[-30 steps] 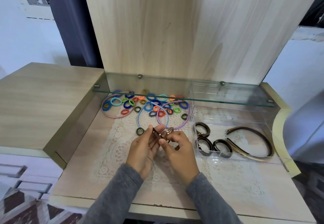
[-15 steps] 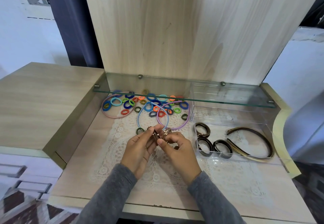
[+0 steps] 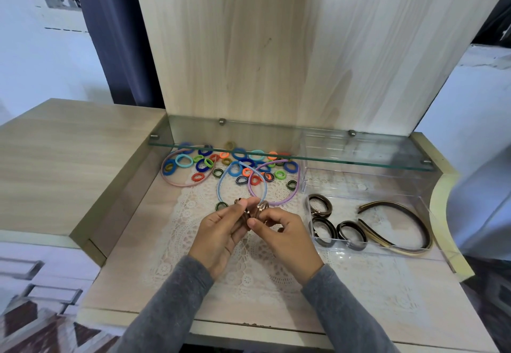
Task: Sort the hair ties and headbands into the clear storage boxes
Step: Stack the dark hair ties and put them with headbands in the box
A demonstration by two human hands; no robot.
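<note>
In the lower left of the frame the wooden bench (image 3: pixel 132 283) is carrying a white lace mat (image 3: pixel 188 214). Above it, in the middle left, a pink headband (image 3: pixel 177 182) is lying flat, and a heap of colourful hair ties (image 3: pixel 203 165) is spreading inside and beside it, partly under a glass shelf (image 3: pixel 359 156). A blue headband (image 3: pixel 219 189) is lying just to the right, with its open end pointing to the top of the frame. One small dark green hair tie (image 3: pixel 221 205) is lying alone, just beside the left hand.

In the centre of the frame, the left hand (image 3: pixel 218 231) is pinching some brown hair ties (image 3: pixel 261 209) between its thumb and curled fingers. The right hand (image 3: pixel 284 236) is pinching the same small bundle from the other side, so both hands are meeting over the mat. A purple headband (image 3: pixel 290 196) is lying right behind them and is crossing the blue one.

In the middle right a clear storage box (image 3: pixel 373 250) is standing on the bench. Three dark brown hair ties (image 3: pixel 320 206) are lying in its left part, and dark brown headbands (image 3: pixel 409 220) are lying in its right part. Behind it, under the glass shelf, a second clear box (image 3: pixel 345 142) is standing.
</note>
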